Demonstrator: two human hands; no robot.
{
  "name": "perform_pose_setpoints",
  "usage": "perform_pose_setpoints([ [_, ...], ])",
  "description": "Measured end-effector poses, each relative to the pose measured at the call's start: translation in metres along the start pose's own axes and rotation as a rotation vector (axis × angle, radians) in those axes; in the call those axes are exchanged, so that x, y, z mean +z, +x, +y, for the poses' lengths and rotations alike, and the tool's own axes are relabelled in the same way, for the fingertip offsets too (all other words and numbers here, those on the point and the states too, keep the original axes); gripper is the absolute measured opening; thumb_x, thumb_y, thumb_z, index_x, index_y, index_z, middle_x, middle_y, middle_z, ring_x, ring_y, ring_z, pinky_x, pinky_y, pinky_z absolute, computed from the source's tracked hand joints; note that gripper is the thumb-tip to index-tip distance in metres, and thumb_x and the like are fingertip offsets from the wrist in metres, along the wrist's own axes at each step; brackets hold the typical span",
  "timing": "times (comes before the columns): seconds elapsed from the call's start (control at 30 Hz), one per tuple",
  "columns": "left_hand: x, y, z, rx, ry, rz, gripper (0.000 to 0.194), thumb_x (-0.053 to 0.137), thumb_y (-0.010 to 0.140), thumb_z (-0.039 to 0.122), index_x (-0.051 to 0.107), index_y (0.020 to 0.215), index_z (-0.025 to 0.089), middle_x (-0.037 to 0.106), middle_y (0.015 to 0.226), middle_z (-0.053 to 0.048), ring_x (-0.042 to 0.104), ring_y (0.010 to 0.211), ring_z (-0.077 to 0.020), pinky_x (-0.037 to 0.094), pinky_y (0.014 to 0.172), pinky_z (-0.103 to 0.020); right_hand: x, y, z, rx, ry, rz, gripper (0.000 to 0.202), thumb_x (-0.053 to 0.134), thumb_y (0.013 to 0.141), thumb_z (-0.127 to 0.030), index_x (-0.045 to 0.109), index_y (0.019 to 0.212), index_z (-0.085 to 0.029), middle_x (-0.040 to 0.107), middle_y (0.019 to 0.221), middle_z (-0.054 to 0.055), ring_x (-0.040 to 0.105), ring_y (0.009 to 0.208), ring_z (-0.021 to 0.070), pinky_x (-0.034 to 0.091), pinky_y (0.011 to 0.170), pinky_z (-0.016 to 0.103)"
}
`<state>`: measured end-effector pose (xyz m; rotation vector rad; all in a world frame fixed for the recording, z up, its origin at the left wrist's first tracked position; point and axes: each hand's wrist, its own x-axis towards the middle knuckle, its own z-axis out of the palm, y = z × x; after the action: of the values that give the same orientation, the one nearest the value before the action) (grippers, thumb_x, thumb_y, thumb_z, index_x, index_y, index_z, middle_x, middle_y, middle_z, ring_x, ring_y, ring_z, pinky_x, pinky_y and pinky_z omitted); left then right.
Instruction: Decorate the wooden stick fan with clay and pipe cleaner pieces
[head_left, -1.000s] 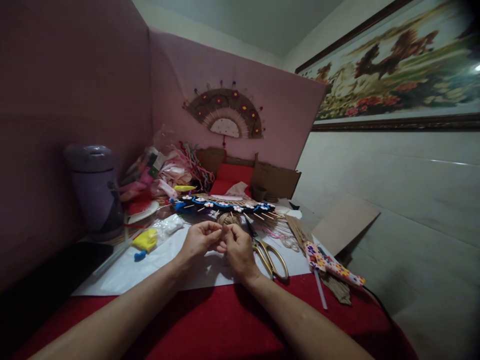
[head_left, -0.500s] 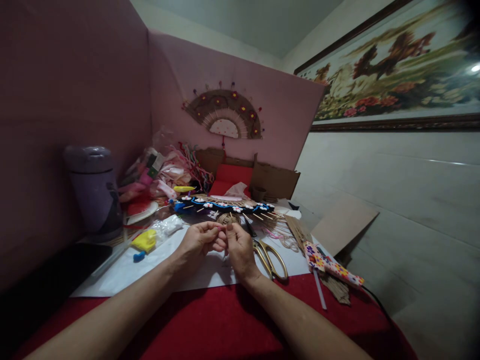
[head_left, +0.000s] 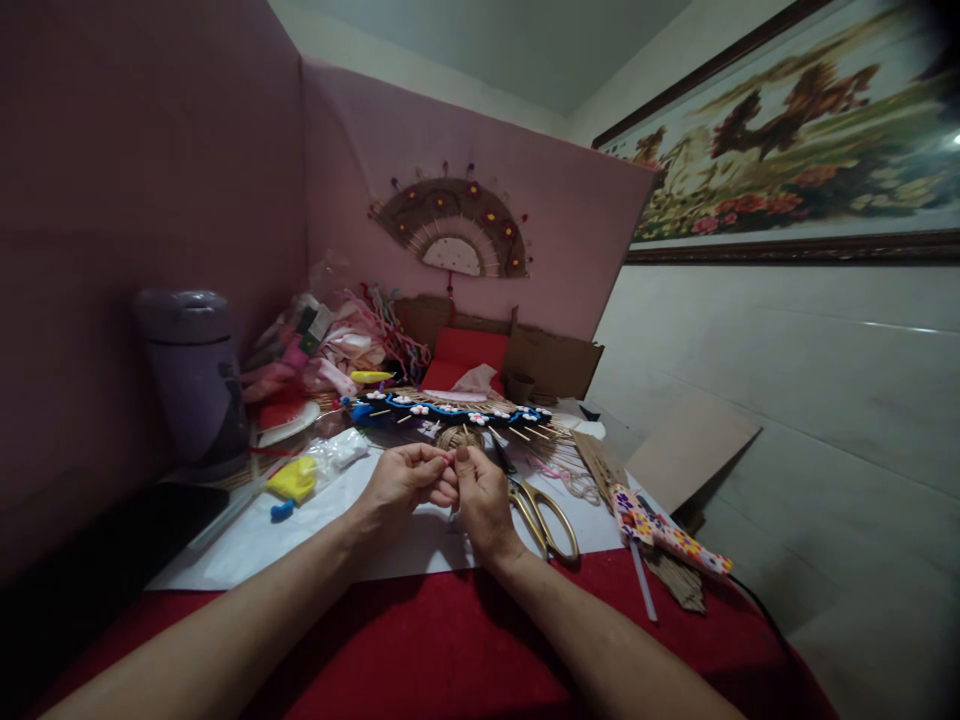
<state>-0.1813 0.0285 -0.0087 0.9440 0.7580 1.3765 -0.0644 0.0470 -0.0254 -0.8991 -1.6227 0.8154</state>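
Note:
My left hand (head_left: 405, 485) and my right hand (head_left: 484, 505) meet over the white paper (head_left: 247, 540), fingertips pinched together. A tiny pink piece (head_left: 449, 460), perhaps soft clay, shows between the fingers of both hands; its shape is mostly hidden. Just beyond the fingertips lies a ball of brown twine (head_left: 460, 437). Behind that, a black-edged fan (head_left: 450, 410) with white flowers and a blue wavy line lies on thin sticks. Gold-handled scissors (head_left: 551, 520) rest beside my right wrist.
At left stand a purple tumbler (head_left: 191, 390), a yellow clay lump (head_left: 292, 480) and a blue one (head_left: 282, 511). A glue gun with a flowered cover (head_left: 675, 540) lies right on the red cloth (head_left: 420, 650). A brown fan (head_left: 457, 225) hangs on the pink board.
The view has shifted very slightly. My fingers have moved a little around the pink piece, which shows more clearly now; both hands stay together in the same place.

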Motion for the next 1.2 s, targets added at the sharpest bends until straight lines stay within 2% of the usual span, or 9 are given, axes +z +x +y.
perform_pose_setpoints([
  [0.43, -0.0004, -0.0017, 0.0007, 0.046, 0.044, -0.014, 0.031, 0.081, 0.054, 0.029, 0.061, 0.065, 0.008, 0.065, 0.052, -0.004, 0.059, 0.039, -0.0125, 0.048, 0.037, -0.021, 0.0018, -0.0018, 0.0040, -0.029, 0.017, 0.002, 0.043, 0.038, 0.088, -0.051, 0.055, 0.070, -0.016, 0.050, 0.060, 0.000, 0.045, 0.056, 0.0108, 0.038, 0.049, 0.022],
  [0.57, -0.0011, -0.0008, -0.0008, 0.037, 0.015, -0.036, 0.032, 0.081, 0.054, 0.029, 0.061, 0.066, 0.008, 0.066, 0.054, -0.005, 0.060, 0.041, -0.0135, 0.050, 0.040, -0.022, 0.0026, -0.0011, 0.0052, -0.017, 0.077, -0.003, 0.041, 0.041, 0.087, -0.052, 0.056, 0.072, -0.016, 0.052, 0.061, 0.000, 0.046, 0.054, 0.0103, 0.037, 0.047, 0.021],
  [0.7, 0.0001, 0.0000, -0.0013, 0.004, -0.036, -0.017, 0.026, 0.080, 0.055, 0.021, 0.063, 0.069, 0.007, 0.068, 0.057, -0.007, 0.063, 0.046, -0.0149, 0.053, 0.046, -0.024, 0.0018, 0.0008, 0.0065, -0.016, 0.071, 0.019, 0.041, 0.041, 0.087, -0.052, 0.058, 0.075, -0.017, 0.053, 0.061, 0.000, 0.048, 0.054, 0.0108, 0.038, 0.046, 0.021],
  [0.93, -0.0015, -0.0019, 0.0009, -0.009, -0.075, -0.003, 0.010, 0.068, 0.069, 0.008, 0.067, 0.079, 0.006, 0.069, 0.065, -0.008, 0.063, 0.051, -0.0116, 0.052, 0.048, -0.020, -0.0013, 0.0031, 0.0039, -0.032, 0.012, 0.053, 0.036, 0.037, 0.089, -0.046, 0.058, 0.079, -0.018, 0.055, 0.062, 0.000, 0.049, 0.055, 0.0122, 0.039, 0.048, 0.022],
  [1.07, -0.0019, -0.0029, 0.0031, -0.012, -0.072, 0.033, 0.013, 0.065, 0.068, 0.003, 0.067, 0.080, 0.006, 0.067, 0.066, -0.006, 0.060, 0.050, -0.0088, 0.051, 0.049, -0.018, -0.0012, 0.0039, 0.0038, -0.036, 0.037, 0.064, 0.026, 0.043, 0.087, -0.038, 0.058, 0.077, -0.019, 0.059, 0.067, 0.001, 0.054, 0.061, 0.0138, 0.041, 0.052, 0.023],
  [1.2, -0.0030, -0.0016, 0.0026, 0.019, -0.068, 0.061, 0.013, 0.068, 0.065, 0.005, 0.063, 0.075, 0.009, 0.067, 0.063, -0.005, 0.060, 0.049, -0.0098, 0.050, 0.047, -0.019, -0.0001, 0.0038, 0.0043, -0.044, 0.064, 0.042, 0.018, 0.051, 0.082, -0.033, 0.059, 0.078, -0.018, 0.062, 0.070, 0.003, 0.057, 0.067, 0.0158, 0.044, 0.058, 0.025],
])
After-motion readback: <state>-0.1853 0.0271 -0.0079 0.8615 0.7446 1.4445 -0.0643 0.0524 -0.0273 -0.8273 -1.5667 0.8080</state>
